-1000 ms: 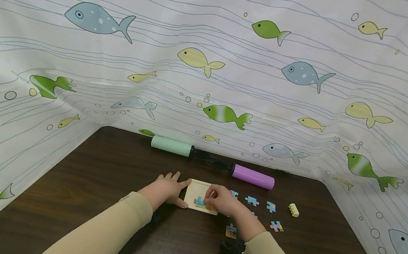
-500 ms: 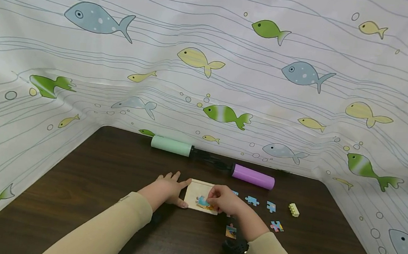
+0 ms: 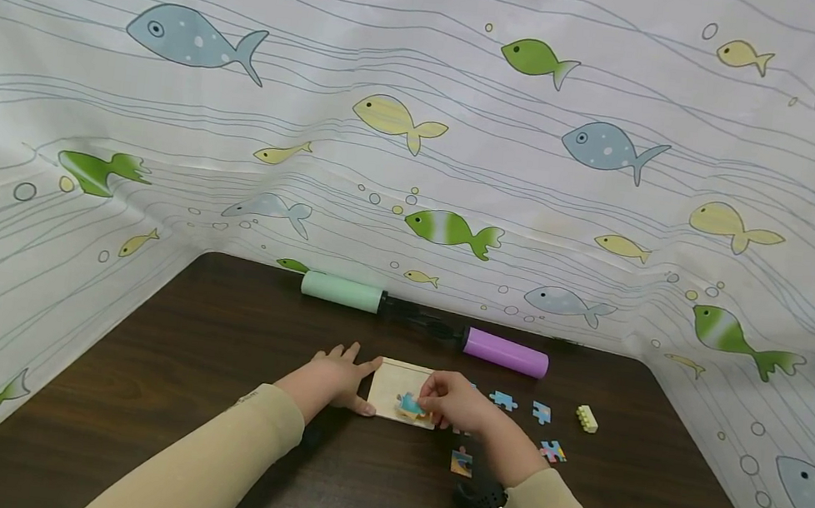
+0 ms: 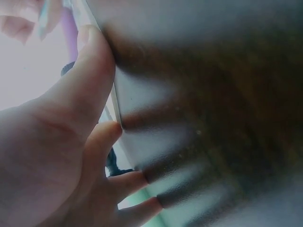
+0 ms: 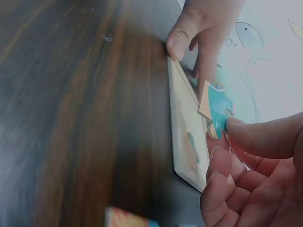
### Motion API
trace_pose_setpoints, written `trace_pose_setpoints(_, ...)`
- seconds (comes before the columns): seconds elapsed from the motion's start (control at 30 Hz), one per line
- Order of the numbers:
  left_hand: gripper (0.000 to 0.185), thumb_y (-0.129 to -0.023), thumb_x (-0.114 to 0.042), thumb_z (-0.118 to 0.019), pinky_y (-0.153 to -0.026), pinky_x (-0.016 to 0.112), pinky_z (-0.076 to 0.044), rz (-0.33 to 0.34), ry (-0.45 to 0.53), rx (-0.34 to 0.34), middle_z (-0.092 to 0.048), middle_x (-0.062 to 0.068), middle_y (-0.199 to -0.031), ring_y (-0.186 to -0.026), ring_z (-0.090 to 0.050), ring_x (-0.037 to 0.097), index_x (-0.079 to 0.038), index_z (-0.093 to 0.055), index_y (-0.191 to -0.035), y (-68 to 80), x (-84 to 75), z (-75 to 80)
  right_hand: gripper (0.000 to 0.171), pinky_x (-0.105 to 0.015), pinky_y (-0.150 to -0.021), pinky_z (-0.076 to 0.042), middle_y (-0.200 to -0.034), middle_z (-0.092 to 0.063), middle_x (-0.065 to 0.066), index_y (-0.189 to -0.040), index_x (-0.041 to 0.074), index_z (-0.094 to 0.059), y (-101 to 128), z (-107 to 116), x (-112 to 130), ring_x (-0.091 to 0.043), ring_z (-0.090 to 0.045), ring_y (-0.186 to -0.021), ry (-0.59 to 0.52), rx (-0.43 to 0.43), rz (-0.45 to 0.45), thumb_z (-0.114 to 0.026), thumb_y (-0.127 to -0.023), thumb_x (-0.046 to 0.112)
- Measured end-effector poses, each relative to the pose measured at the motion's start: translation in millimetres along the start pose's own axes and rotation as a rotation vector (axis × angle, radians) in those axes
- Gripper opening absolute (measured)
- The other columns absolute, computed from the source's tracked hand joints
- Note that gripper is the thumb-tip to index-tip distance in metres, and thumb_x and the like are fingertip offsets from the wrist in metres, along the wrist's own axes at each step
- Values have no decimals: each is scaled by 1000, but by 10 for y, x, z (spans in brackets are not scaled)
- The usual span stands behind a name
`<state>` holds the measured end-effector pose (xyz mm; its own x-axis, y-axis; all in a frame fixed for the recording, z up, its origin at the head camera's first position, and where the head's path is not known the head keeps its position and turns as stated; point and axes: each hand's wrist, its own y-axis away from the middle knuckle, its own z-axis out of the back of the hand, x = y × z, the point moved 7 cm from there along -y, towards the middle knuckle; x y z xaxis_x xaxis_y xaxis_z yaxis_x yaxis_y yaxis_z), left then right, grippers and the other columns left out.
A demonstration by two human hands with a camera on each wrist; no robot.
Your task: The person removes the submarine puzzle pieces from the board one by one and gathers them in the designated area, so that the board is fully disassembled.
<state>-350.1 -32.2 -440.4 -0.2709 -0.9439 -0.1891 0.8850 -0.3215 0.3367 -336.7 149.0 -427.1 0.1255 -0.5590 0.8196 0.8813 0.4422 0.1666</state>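
Note:
My right hand (image 3: 453, 400) pinches a teal jigsaw puzzle piece (image 5: 218, 106) between thumb and fingers, tilted up over a shallow pale wooden puzzle tray (image 3: 389, 382). On the tray floor below it, in the right wrist view, is a small teal-and-tan patch (image 5: 193, 146); whether it is another piece I cannot tell. My left hand (image 3: 339, 376) touches the tray's left edge with thumb and forefinger, its fingers spread. The left wrist view has that thumb (image 4: 90, 61) and fingertips along the edge.
Right of the tray lie several loose puzzle pieces, among them a blue one (image 3: 503, 401), a multicoloured one (image 3: 553, 451) and an orange-brown one (image 3: 462, 462). Farther right is a pale yellow toy brick (image 3: 587, 419). Behind lie a mint-green cylinder (image 3: 343, 291) and a purple cylinder (image 3: 505, 352) with black ends.
My right hand has shifted slightly to the right along the tray, the teal puzzle piece moving with it. The left hand has stayed at the tray's left edge.

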Motion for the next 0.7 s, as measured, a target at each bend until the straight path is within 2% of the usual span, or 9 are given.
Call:
trace_pose_setpoints(0.3,90,-85,-60,-67,-112,60,-20,-12,10,-2,-18,20,-160,-145,-19,44,-26,-28,-158,11,6,0,10,-31,-54,-47,-75,-57,-6,-92,1,-61,432,268,-151,-18,-52,-62,-20,36,18,-64,-97,9)
trace_pose_setpoints(0.7,90,-84,-60,-68,-112,60,-21,-14,17,-6,-20,21,-160,-144,-20,44,-25,-29,-158,10,8,11,13,-30,-52,-45,-75,-56,-4,-93,-2,-60,1073,680,-597,-16,-50,-60,-58,77,-61,-62,-98,10)
